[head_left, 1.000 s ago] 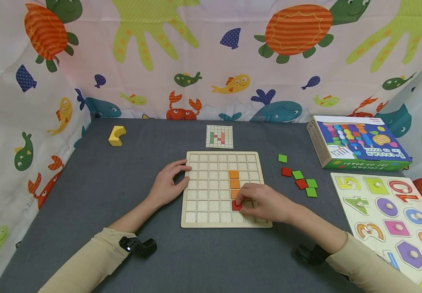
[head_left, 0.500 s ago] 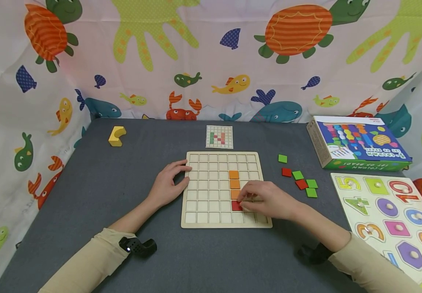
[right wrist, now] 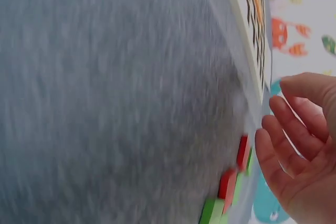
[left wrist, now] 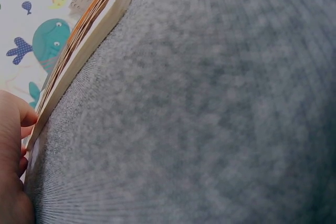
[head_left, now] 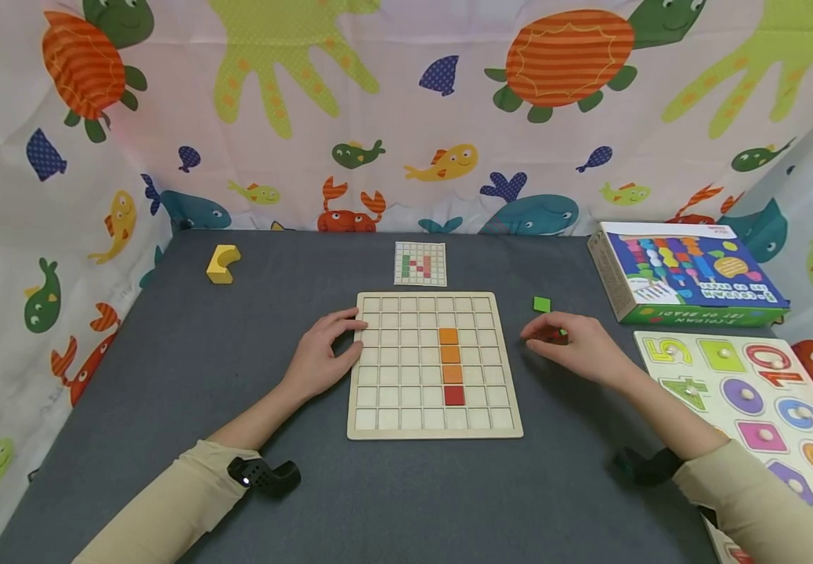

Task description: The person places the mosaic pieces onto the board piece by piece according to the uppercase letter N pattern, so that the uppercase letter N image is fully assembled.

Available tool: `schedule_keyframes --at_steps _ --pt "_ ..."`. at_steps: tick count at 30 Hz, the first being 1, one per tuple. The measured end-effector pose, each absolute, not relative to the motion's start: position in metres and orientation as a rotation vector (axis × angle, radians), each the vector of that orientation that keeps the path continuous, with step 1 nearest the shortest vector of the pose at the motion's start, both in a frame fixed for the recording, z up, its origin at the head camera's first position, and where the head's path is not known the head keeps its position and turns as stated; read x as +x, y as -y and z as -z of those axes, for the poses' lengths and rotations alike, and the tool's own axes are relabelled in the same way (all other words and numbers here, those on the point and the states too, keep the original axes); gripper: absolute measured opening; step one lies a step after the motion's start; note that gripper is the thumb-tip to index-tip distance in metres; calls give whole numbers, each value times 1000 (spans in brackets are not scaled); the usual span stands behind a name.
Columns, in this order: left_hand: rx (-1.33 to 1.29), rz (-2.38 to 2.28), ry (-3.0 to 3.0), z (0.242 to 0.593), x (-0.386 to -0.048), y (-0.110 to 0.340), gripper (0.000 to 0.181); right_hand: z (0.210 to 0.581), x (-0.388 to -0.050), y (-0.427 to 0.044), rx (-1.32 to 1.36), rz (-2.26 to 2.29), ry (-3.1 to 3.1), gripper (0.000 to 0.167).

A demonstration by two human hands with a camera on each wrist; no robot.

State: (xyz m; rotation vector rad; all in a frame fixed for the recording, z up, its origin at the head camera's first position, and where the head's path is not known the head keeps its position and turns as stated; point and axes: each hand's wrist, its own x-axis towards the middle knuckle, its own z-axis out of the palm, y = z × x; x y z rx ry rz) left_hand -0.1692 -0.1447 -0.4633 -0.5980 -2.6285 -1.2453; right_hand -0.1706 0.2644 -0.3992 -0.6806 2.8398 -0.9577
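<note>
A wooden grid board (head_left: 435,433) lies on the dark cloth. In one of its columns stand three orange tiles (head_left: 451,355), with a red tile (head_left: 453,395) directly below them. My left hand (head_left: 322,352) rests against the board's left edge, its fingers relaxed; the left wrist view shows fingertips at that edge. Off the board's right side, my right hand (head_left: 579,345) hovers over loose tiles and hides most of them. In the right wrist view its fingers are loosely bent with nothing between them, near red tiles (right wrist: 227,186) and a green tile (right wrist: 211,212).
Behind the board lies a small pattern card (head_left: 420,264). One green tile (head_left: 541,304) sits beyond my right hand. A yellow block (head_left: 222,264) is at the far left. At the right are a colourful box (head_left: 695,274) and a number puzzle board (head_left: 720,388).
My right hand has let go of the red tile, which stays in the grid, and moved right over the loose tiles. The left hand keeps its place at the board's edge.
</note>
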Motion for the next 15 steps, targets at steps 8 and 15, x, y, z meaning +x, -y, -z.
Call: schedule_keyframes --at_steps 8,15 --pt "-596 1255 2625 463 -168 144 28 400 -182 -293 -613 848 -2939 20" --pt "-597 1255 2627 463 -169 144 29 403 -187 -300 -672 742 -2974 24"
